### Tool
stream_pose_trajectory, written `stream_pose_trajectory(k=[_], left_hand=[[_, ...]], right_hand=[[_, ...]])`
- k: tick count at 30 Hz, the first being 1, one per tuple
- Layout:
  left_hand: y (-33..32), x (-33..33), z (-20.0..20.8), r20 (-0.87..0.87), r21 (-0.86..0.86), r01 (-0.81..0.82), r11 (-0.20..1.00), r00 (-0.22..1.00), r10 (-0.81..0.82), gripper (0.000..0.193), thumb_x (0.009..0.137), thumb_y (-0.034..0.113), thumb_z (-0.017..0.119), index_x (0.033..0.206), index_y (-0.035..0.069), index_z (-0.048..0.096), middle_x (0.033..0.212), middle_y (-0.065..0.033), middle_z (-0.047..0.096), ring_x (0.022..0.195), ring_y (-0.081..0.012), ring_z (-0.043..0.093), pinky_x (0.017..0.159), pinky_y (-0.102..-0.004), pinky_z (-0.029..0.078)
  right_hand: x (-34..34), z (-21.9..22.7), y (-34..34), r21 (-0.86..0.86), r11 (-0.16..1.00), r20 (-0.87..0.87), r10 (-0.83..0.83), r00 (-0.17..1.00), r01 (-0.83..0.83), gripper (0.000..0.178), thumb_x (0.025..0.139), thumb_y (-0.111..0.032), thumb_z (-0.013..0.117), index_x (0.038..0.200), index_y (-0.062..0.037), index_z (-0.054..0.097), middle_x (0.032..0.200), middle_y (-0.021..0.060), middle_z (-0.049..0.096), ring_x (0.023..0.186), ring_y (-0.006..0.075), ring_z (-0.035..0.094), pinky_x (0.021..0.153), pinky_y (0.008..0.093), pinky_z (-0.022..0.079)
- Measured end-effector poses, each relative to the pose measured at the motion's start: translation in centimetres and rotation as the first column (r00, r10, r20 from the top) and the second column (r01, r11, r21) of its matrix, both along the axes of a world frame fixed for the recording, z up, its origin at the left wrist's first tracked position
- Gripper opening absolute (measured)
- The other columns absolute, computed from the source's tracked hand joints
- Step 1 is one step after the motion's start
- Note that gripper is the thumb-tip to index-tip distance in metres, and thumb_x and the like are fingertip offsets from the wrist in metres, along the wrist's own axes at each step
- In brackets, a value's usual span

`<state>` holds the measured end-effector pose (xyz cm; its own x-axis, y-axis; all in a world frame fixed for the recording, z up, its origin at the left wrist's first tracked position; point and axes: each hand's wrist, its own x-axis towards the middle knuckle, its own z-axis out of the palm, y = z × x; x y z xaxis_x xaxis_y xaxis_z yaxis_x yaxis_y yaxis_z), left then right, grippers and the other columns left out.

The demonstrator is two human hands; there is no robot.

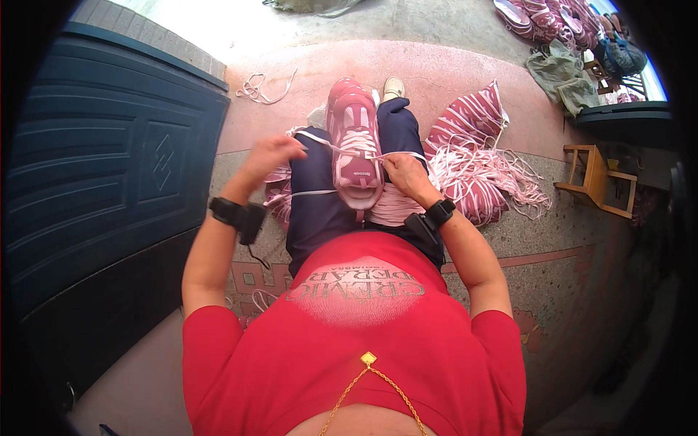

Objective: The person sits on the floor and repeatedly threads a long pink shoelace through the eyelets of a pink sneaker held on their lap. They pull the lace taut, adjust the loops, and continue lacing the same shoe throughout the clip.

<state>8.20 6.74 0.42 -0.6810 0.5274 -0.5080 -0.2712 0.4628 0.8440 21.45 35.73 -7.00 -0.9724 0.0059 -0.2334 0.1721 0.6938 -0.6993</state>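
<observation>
A pink shoe [356,131] with white laces rests across my lap, its heel toward me. My right hand [408,176] is at the shoe's right side, fingers closed on a white shoelace [349,151] near the lacing. To the left of the shoe, slightly blurred, my left hand [276,156] has its fingers drawn together where the other side of the lace reaches it. That lace stretches over my left thigh. Another strand lies lower on the same thigh. Dark trousers [316,218] cover my legs beneath the shoe.
Pink-and-white striped shoe pieces [465,123] with tangled pale laces [494,178] are heaped to my right. A loose lace [265,89] lies on the floor ahead. At left is a dark blue door [138,152]; a small wooden stool [598,180] is at right. More pink shoes [542,18] are piled far right.
</observation>
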Motion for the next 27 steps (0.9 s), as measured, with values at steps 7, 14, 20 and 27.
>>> stream_pose_trajectory(k=[7,14,20,27], left_hand=[[3.7,5.2,-5.3,-0.663,-0.219,-0.048,0.975,0.74,-0.113,0.015,0.083,0.015,0.062,0.089,0.002,0.066,0.082,-0.0121,0.065,0.083,-0.0249,0.06,0.075,-0.0339,0.046],[4.9,5.6,-6.4,-0.697,-0.272,-0.106,0.956,0.707,-0.12,0.013,0.08,0.017,0.062,0.082,0.006,0.067,0.08,-0.0141,0.064,0.085,-0.0332,0.056,0.074,-0.0434,0.046],[5.7,5.5,-6.9,-0.688,-0.266,-0.136,0.954,0.72,-0.089,0.013,0.08,0.016,0.062,0.082,0.005,0.067,0.08,-0.0149,0.063,0.082,-0.0326,0.055,0.074,-0.0415,0.045],[5.9,5.7,-6.8,-0.708,-0.34,-0.175,0.924,0.695,-0.129,0.014,0.079,0.02,0.065,0.08,0.006,0.068,0.077,-0.0144,0.062,0.083,-0.0322,0.056,0.073,-0.0423,0.046]], right_hand=[[-0.7,1.4,-0.8,0.297,0.952,-0.061,0.092,0.994,-0.07,0.023,0.088,-0.019,0.047,0.082,-0.0013,0.061,0.091,0.0193,0.06,0.082,0.0372,0.061,0.072,0.0459,0.049],[-1.4,1.1,-1.5,0.472,0.862,-0.211,0.316,0.925,-0.186,0.011,0.081,-0.011,0.052,0.083,-0.0065,0.061,0.084,0.0109,0.056,0.078,0.0284,0.06,0.068,0.0406,0.047],[-1.1,1.2,-1.2,0.464,0.886,-0.378,0.195,0.905,0.003,0.007,0.078,-0.021,0.062,0.081,-0.0151,0.065,0.08,0.003,0.056,0.081,0.0213,0.054,0.07,0.037,0.038],[-1.0,0.7,-1.5,0.463,0.885,-0.455,0.189,0.87,0.049,0.01,0.076,-0.02,0.063,0.072,-0.0115,0.063,0.074,0.0033,0.055,0.078,0.0211,0.053,0.07,0.0365,0.036]])
